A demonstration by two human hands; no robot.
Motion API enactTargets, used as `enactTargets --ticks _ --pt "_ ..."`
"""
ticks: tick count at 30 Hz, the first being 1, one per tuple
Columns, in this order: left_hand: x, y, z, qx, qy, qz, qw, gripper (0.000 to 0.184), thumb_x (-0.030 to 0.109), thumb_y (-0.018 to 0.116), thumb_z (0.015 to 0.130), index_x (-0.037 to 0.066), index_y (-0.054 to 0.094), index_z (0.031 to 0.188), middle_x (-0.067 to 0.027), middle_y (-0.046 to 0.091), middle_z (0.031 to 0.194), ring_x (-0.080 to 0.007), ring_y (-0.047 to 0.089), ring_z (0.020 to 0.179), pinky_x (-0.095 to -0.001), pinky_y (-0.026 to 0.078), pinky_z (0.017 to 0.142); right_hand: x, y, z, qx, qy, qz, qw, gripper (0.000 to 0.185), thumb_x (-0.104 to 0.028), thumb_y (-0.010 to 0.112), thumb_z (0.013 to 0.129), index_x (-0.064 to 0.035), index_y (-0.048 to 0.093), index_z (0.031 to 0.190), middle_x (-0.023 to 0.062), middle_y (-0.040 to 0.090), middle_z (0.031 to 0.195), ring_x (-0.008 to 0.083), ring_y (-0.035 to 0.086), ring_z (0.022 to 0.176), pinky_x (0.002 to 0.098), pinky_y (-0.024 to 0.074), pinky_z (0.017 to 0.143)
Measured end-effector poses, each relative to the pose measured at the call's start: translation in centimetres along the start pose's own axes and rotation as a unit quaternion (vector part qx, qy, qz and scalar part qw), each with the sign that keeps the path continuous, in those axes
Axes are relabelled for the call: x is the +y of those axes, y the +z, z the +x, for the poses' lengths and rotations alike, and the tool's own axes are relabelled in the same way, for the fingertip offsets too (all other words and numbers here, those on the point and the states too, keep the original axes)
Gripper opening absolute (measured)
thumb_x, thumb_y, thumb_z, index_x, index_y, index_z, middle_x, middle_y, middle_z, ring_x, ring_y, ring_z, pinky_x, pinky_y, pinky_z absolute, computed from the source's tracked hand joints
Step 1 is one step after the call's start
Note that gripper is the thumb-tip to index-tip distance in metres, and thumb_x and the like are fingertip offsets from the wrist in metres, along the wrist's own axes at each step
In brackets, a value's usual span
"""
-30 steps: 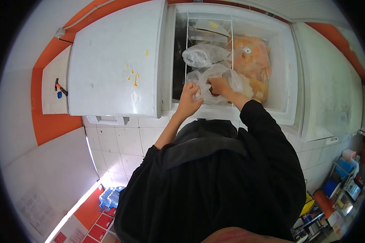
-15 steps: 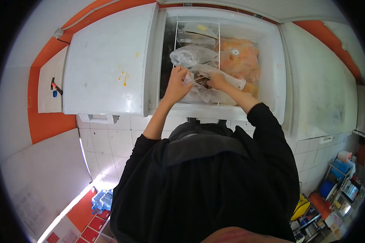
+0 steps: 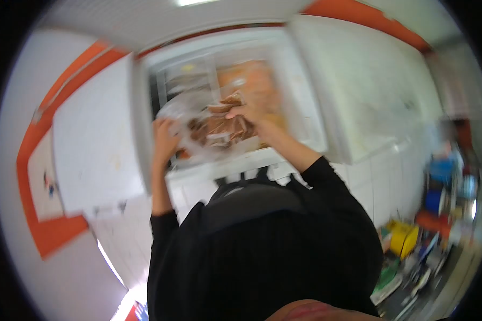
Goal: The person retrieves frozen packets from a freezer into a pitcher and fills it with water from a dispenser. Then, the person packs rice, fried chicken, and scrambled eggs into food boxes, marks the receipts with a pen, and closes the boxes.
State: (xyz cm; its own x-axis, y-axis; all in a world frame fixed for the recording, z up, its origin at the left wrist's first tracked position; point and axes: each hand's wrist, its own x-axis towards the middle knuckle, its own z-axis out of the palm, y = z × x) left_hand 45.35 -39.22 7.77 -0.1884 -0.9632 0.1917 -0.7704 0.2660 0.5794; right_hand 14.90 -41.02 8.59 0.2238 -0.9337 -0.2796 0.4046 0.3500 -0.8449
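My left hand (image 3: 166,140) is closed on the left edge of a clear plastic bag (image 3: 185,107) in the open chest freezer. Brown flat pieces (image 3: 219,130) show in the mouth of the bag. Above them, my right hand (image 3: 247,114) pinches a brown piece (image 3: 232,100), with the thumb and fingers pressed against it. Motion blur hides the exact nature of the pieces.
Orange bagged contents (image 3: 257,80) fill the freezer's right part. A white lid (image 3: 96,134) lies to the left and another pale lid (image 3: 367,91) to the right. Shelves with a yellow item (image 3: 402,238) stand at the lower right.
The view has turned and shifted, so the freezer appears further left. The bag has opened wider, showing the brown pieces, and my right hand has lifted one up.
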Motion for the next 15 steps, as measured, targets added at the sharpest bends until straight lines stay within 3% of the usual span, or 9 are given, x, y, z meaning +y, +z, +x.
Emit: enactTargets --ticks 1,2,5,6,7,8,9,12,15 --pt "1.7 -1.5 0.1 -0.063 -0.032 0.027 0.997 0.048 0.002 0.062 0.062 0.004 0.058 0.11 -0.0181 0.049 0.118 -0.0359 0.04 0.119 -0.0418 0.032 0.104 -3.8 -0.5 -3.1 0.058 -0.043 0.019 0.997 0.049 0.004 0.068 0.061 -0.0037 0.06 0.108 0.0078 0.064 0.093 0.017 0.061 0.087 0.0336 0.0502 0.076" --pt "0.7 -0.4 -0.7 -0.01 -0.097 -0.005 0.995 0.045 0.002 0.061 0.063 0.005 0.059 0.108 -0.018 0.05 0.117 -0.035 0.04 0.119 -0.042 0.031 0.104 -7.0 -1.9 -6.0 0.115 -0.086 0.039 0.989 0.048 0.005 0.068 0.06 -0.0038 0.06 0.107 0.0075 0.064 0.094 0.0168 0.061 0.088 0.0342 0.0501 0.077" --pt "0.2 -0.5 -2.4 0.033 -0.082 -0.033 0.996 0.061 -0.001 0.056 0.065 0.003 0.047 0.125 -0.0184 0.048 0.12 -0.0335 0.042 0.116 -0.0409 0.031 0.102 -15.9 -12.9 -14.1 0.315 -0.289 -0.058 0.902 0.037 0.004 0.071 0.06 -0.0041 0.06 0.095 0.0055 0.064 0.09 0.016 0.062 0.081 0.0313 0.0516 0.067" --pt "-0.2 -0.2 -3.0 0.048 -0.133 -0.055 0.988 0.064 -0.001 0.055 0.066 0.004 0.043 0.128 -0.019 0.047 0.121 -0.0336 0.042 0.116 -0.0407 0.032 0.102 -19.2 -16.9 -17.6 0.429 -0.284 -0.211 0.831 0.035 0.006 0.071 0.059 -0.0035 0.061 0.091 0.0053 0.063 0.087 0.0157 0.061 0.076 0.0302 0.0514 0.063" --pt "-0.5 0.0 -3.5 0.065 -0.188 -0.073 0.977 0.066 -0.001 0.055 0.067 0.004 0.04 0.131 -0.0196 0.045 0.123 -0.0338 0.041 0.116 -0.0405 0.033 0.101 -21.7 -21.2 -20.5 0.438 -0.364 -0.182 0.801 0.034 0.006 0.07 0.059 -0.0038 0.062 0.091 0.0051 0.063 0.086 0.0166 0.062 0.078 0.0294 0.0506 0.066" --pt "-1.5 0.4 -4.0 0.065 -0.196 -0.095 0.974 0.067 -0.001 0.055 0.068 0.004 0.037 0.133 -0.0198 0.044 0.124 -0.0341 0.042 0.115 -0.0406 0.033 0.1 -24.1 -25.3 -22.9 0.581 -0.377 -0.327 0.643 0.033 0.006 0.068 0.062 -0.0033 0.063 0.093 0.0062 0.064 0.087 0.0182 0.062 0.082 0.0299 0.0498 0.069" --pt "-2.8 0.8 -4.5 0.066 -0.209 -0.114 0.969 0.068 0.0 0.055 0.069 0.005 0.035 0.134 -0.02 0.043 0.125 -0.0344 0.043 0.114 -0.0407 0.034 0.1 -25.8 -28.6 -24.4 0.579 -0.443 -0.335 0.597 0.033 0.002 0.07 0.064 -0.0041 0.063 0.096 0.0069 0.065 0.09 0.0188 0.062 0.086 0.0301 0.049 0.074" --pt "-0.3 2.2 -4.5 0.079 -0.26 -0.159 0.949 0.059 0.006 0.057 0.073 0.001 0.039 0.13 -0.0213 0.043 0.125 -0.0332 0.046 0.111 -0.0401 0.037 0.096 -28.6 -35.6 -27.6 0.581 -0.416 -0.471 0.517 0.032 -0.002 0.071 0.066 -0.0049 0.063 0.097 0.0085 0.066 0.096 0.0198 0.062 0.087 0.032 0.049 0.078" --pt "-7.0 4.5 -4.7 0.065 -0.251 -0.099 0.961 0.047 0.018 0.06 0.078 -0.003 0.049 0.118 -0.021 0.049 0.119 -0.0289 0.05 0.105 -0.039 0.042 0.089 -26.0 -38.8 -27.5 0.558 -0.208 -0.598 0.536 0.032 -0.009 0.071 0.07 -0.0059 0.063 0.101 0.0086 0.066 0.102 0.0202 0.063 0.09 0.0325 0.0487 0.08"
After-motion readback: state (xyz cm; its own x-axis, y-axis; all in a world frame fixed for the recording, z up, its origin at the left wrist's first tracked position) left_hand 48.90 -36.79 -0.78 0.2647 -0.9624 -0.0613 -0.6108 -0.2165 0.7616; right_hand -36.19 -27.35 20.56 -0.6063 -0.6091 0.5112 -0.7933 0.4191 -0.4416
